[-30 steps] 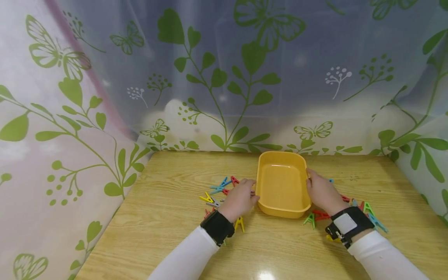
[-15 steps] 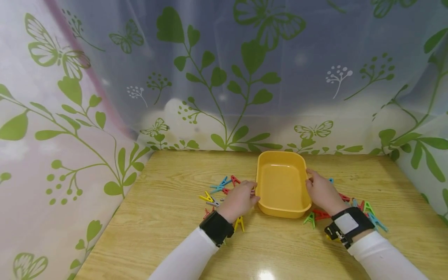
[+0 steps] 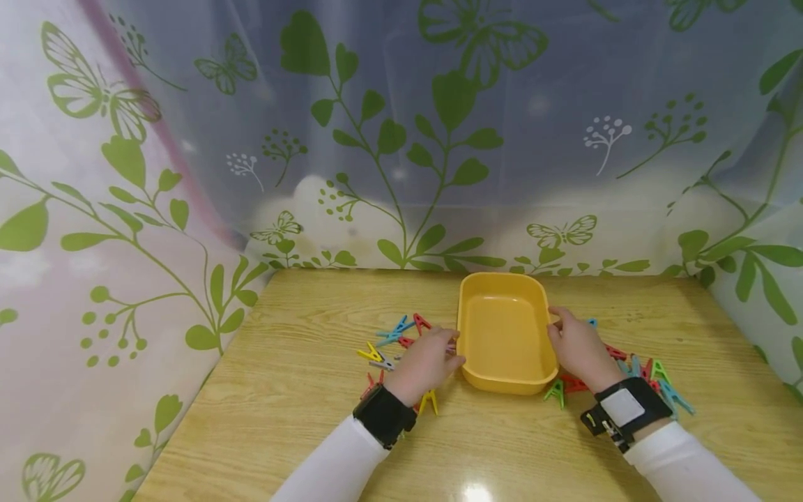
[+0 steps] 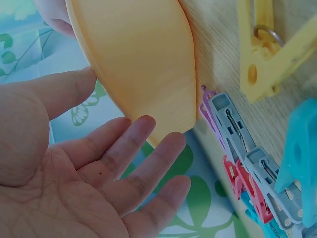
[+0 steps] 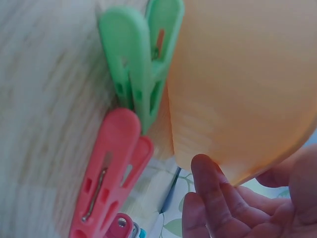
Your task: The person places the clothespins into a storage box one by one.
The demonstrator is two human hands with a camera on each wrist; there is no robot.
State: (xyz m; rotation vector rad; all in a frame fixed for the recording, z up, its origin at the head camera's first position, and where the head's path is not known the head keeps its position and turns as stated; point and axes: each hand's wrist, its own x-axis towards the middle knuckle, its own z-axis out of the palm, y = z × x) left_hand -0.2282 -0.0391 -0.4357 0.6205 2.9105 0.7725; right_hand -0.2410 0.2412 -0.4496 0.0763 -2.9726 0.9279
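- Leaf-printed curtain (image 3: 351, 160) behind my table (image 3: 301, 411).
- Yellow tray (image 3: 505, 338) on it, between clothespins (image 5: 129, 49), presumably steadied evenly from both sides.
- My left grip (image 3: 425, 362), right grip (image 3: 582, 351): fingers loosely extended at opposite sides; right-hand contact partly hidden.

No text, label, brand, number or sign can be read.

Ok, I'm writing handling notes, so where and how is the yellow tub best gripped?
Probably by the rim along both long sides of the yellow tub, one hand from each side, as the left hand and right hand are placed. It is upright, open-topped, and its far end sits near the curtain, leaving little room behind.
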